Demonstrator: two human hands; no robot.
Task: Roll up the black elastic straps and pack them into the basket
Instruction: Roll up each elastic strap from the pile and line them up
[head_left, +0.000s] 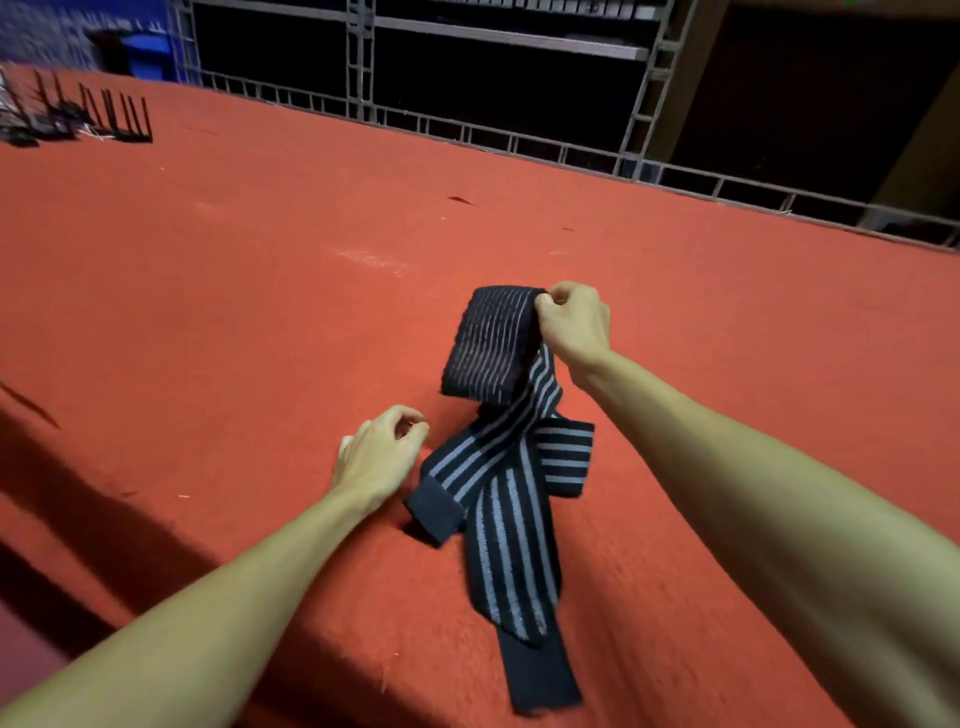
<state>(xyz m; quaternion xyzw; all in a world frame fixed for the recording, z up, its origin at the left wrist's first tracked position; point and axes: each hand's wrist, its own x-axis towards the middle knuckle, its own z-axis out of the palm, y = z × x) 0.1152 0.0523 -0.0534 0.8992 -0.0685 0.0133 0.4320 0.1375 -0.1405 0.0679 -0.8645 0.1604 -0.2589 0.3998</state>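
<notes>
Right hand (574, 325), just right of centre frame, pinches the black striped elastic strap (501, 499) at a fold, one end hanging off it as a flap. The rest trails down in crossed loops over the red cloth (234, 291) toward the lower middle. Left hand (376, 457) sits just left of the strap, fingers loosely curled and empty, while more dark straps (104, 117) lie in the upper left.
</notes>
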